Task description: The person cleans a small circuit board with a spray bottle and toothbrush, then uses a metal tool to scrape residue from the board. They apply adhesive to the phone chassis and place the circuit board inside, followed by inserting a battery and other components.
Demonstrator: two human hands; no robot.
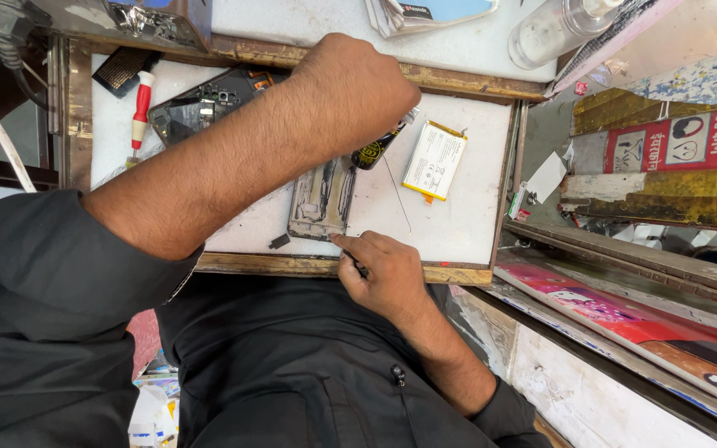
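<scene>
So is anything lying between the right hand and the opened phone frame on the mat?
Nothing visible. The right hand has its fingertip at the near edge of the phone frame; the left hand, holding a small glue tube, is over its far end.

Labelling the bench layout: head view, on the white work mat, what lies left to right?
Red screwdriver → open phone → phone frame → black tube held by the left hand → battery. The right hand rests at the mat's near edge.

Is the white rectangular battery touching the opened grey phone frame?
Apart. The head view shows bare white mat between the white rectangular battery and the opened grey phone frame.
</scene>
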